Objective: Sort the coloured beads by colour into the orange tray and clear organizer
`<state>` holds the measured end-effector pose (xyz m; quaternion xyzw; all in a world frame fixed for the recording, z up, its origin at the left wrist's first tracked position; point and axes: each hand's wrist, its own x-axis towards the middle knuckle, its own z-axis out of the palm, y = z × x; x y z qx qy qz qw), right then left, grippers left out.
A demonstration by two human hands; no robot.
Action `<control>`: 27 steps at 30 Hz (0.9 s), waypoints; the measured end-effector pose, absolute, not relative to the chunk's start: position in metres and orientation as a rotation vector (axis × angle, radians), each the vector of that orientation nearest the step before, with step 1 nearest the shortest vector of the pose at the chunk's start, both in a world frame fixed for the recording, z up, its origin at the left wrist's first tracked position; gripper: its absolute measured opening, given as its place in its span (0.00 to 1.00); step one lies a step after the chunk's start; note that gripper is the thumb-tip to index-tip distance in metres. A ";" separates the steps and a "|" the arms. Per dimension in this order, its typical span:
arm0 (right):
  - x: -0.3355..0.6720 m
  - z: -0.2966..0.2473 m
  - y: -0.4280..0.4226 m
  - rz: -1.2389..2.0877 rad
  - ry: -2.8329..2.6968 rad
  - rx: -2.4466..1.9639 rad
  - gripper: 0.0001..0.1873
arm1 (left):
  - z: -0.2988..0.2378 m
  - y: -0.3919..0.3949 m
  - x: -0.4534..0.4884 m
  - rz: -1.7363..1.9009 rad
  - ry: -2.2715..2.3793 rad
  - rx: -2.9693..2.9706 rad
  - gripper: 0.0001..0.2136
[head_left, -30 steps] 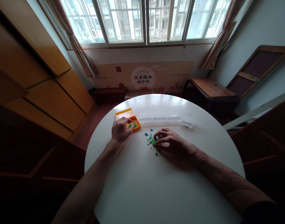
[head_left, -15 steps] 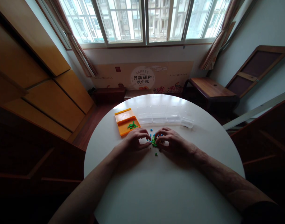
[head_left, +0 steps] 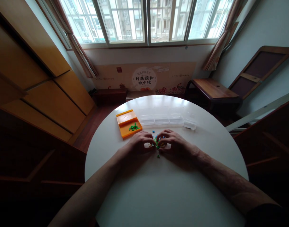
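Observation:
On the round white table, a small pile of tiny coloured pieces, mostly green with some blue and yellow, lies between my hands. My left hand reaches in from the left, thumb and fingertips pinched at the pile's edge. From the other side, my right hand curls over the pile with its fingertips drawn together. Whatever either pinch holds is too small to make out. One green piece lies nearer me, and a blue piece sits beyond the pile.
Left of the hands stands an orange tray with several green pieces in its near part. Behind the hands is a row of clear plastic compartments, with a small separate clear box at its right end.
My left hand has shifted slightly right and closer to my right hand, its fingertips now at the green pieces. My right hand stays almost in place.

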<state>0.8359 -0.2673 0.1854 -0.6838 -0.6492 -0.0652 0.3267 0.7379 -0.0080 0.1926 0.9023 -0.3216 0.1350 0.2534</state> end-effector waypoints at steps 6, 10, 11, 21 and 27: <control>0.836 0.183 -0.267 -0.177 -1.697 -1.791 0.06 | 0.191 -0.006 0.740 0.388 -0.894 2.465 0.03; 0.836 0.184 -0.267 -0.169 -1.683 -1.793 0.06 | 0.194 -0.007 0.737 0.368 -0.885 2.459 0.03; 0.836 0.184 -0.267 -0.162 -1.678 -1.794 0.06 | 0.195 -0.007 0.737 0.364 -0.879 2.456 0.03; 0.835 0.188 -0.268 -0.130 -1.673 -1.811 0.08 | 0.197 -0.009 0.735 0.353 -0.843 2.476 0.05; 0.837 0.182 -0.266 -0.169 -1.668 -1.799 0.03 | 0.194 -0.008 0.736 0.366 -0.851 2.494 0.05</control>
